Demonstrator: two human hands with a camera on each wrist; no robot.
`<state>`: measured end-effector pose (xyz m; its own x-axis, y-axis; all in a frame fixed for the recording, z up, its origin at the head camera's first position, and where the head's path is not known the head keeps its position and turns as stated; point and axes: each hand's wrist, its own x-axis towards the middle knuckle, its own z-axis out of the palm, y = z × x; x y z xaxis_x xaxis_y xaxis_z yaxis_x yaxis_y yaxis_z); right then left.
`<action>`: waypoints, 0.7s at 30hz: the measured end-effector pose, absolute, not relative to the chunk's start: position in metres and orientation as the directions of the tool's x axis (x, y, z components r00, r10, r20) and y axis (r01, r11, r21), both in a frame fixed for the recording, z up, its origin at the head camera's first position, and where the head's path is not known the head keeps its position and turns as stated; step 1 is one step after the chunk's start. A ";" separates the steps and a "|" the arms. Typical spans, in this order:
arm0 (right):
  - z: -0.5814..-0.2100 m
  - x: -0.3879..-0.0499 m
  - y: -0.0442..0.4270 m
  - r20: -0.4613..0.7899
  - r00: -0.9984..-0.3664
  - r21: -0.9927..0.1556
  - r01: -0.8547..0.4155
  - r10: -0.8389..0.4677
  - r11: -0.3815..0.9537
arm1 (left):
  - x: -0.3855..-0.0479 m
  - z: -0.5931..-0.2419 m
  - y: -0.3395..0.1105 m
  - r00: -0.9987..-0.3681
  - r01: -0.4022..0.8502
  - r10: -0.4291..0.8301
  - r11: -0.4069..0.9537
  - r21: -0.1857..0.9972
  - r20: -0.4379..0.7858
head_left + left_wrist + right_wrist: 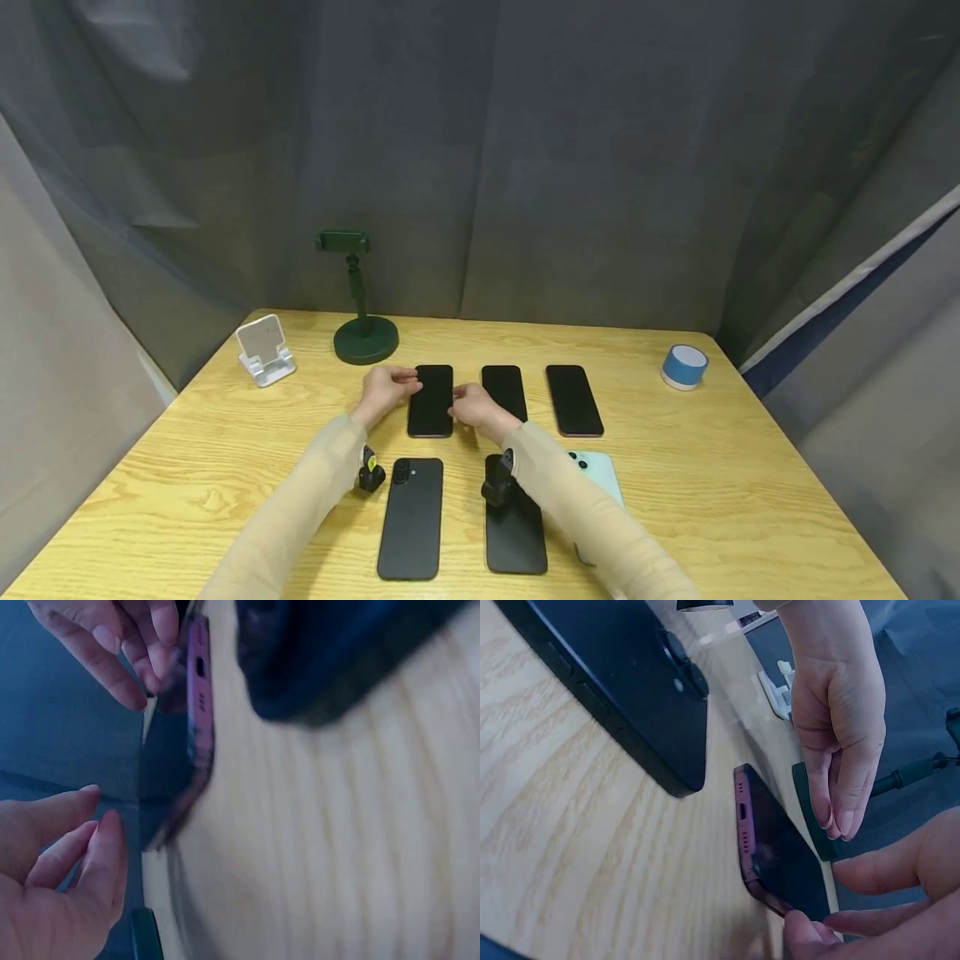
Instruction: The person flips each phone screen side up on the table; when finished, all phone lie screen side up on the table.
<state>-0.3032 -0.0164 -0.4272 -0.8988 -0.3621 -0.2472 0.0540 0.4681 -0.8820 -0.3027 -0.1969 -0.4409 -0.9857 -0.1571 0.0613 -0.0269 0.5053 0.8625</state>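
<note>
A black-screened phone point(431, 404) with a pinkish frame lies face up at the left of the back row. My left hand point(384, 389) is at its left side, fingers fairly straight; in the left wrist view a gap shows between those fingertips and the phone. On the opposite side, my right hand point(476, 407) touches the phone's right edge with its fingertips, as the right wrist view shows. Directly below, toward me, a dark phone point(411, 518) lies face down. Another face-up phone point(504, 390) sits partly behind my right hand.
A third face-up phone point(574, 400) lies farther right. Under my right forearm are a dark phone point(517, 537) and a partly covered mint phone point(596, 471). A green phone stand point(366, 339), a white stand point(262, 342) and a blue-and-white cylinder point(684, 367) stand toward the back.
</note>
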 end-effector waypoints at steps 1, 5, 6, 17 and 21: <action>-0.426 -0.303 -0.015 -0.250 -0.898 -0.882 0.057 -0.362 0.467 | -0.303 -0.439 -0.195 -0.987 -0.024 -0.151 0.494 0.869 0.058; -0.417 -0.300 -0.005 -0.266 -0.882 -0.898 0.080 -0.389 0.432 | -0.303 -0.432 -0.186 -0.991 0.002 -0.119 0.486 0.874 0.068; -0.416 -0.298 -0.001 -0.272 -0.876 -0.903 0.089 -0.398 0.420 | -0.303 -0.430 -0.183 -0.992 0.003 -0.110 0.484 0.875 0.064; -0.407 -0.274 0.083 -0.296 -0.858 -0.903 0.109 -0.420 0.416 | -0.293 -0.419 -0.143 -0.998 0.059 0.034 0.452 0.890 0.049; -0.410 -0.258 0.125 -0.284 -0.861 -0.916 0.113 -0.423 0.385 | -0.287 -0.418 -0.127 -0.991 0.093 0.124 0.452 0.887 0.041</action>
<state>-0.2581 0.1251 -0.4097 -0.8606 -0.4227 -0.2841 0.1135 0.3847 -0.9160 -0.2872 -0.1271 -0.4181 -0.9915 0.1238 0.0413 0.0933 0.4517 0.8873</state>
